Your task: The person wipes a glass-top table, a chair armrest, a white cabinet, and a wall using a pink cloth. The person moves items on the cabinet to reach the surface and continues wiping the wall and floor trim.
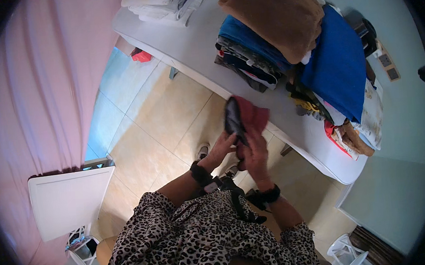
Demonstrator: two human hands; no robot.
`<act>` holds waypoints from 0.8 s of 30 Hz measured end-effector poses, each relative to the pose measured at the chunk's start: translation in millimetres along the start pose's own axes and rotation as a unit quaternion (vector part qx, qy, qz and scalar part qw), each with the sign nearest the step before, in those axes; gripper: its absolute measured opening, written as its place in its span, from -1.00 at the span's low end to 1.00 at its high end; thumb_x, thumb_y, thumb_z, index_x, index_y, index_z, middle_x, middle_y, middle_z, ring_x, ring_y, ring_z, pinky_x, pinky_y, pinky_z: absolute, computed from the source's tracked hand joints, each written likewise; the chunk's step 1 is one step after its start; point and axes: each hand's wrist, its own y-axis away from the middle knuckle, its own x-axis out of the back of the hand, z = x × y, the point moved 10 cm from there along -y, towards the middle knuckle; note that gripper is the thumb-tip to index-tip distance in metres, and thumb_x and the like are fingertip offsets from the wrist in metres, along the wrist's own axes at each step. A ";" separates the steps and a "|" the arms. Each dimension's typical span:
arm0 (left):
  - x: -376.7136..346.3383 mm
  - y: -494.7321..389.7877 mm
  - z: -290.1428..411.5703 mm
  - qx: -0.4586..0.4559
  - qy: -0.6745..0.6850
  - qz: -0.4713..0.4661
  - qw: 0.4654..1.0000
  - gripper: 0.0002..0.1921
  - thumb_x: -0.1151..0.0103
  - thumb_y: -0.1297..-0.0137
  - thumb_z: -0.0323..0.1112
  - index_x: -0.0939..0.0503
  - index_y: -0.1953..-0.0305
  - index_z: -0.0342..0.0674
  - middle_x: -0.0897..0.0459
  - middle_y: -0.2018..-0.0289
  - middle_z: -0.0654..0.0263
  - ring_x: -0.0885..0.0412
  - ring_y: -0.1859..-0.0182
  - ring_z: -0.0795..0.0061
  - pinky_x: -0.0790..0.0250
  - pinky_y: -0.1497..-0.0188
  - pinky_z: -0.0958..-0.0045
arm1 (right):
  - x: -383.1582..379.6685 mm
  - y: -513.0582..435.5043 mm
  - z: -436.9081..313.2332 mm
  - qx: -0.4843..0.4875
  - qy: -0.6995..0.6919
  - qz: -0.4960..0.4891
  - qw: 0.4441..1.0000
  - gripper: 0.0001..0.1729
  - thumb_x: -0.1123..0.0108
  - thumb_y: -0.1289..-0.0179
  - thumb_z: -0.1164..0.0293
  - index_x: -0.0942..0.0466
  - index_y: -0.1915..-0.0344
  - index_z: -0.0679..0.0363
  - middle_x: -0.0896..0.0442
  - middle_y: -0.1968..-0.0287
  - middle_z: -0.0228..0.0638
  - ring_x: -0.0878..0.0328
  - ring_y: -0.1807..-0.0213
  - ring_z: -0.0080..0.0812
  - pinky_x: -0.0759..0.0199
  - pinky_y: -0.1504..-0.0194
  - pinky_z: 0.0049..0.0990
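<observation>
Both hands hold a dark red cloth item [253, 113] with a black inner side, cap-like in shape and blurred. My left hand [221, 150] grips its lower left, at the black part. On the right, my right hand [255, 157] has its fingers against the red cloth, and some of the item hangs below between the hands. The item is in front of the near edge of a white table [196, 65]. Beyond it on the table is a stack of folded dark clothes [248, 61], topped by blue cloth [250, 37] and a brown fleecy cloth [274, 17].
A large blue cloth [335, 65] drapes over more clothes at the table's right end. Folded white cloths [163, 6] lie at the far left. A pink curtain [47, 88] hangs left, behind a white panel [71, 201]. A white stool [345, 254] stands lower right.
</observation>
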 end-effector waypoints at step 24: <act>-24.4 -77.7 195.9 -0.381 -0.721 0.150 0.559 -0.31 -0.21 0.00 -0.27 -0.26 -0.23 -0.23 -0.19 -0.28 -0.02 -0.09 -0.34 -0.03 0.01 -0.29 -0.06 | 129.4 35.4 101.6 -0.055 0.378 0.115 0.917 -0.73 0.01 -0.21 0.46 -0.46 0.08 0.19 -0.43 -0.13 -0.10 -0.30 -0.21 -0.10 -0.08 -0.23 -0.06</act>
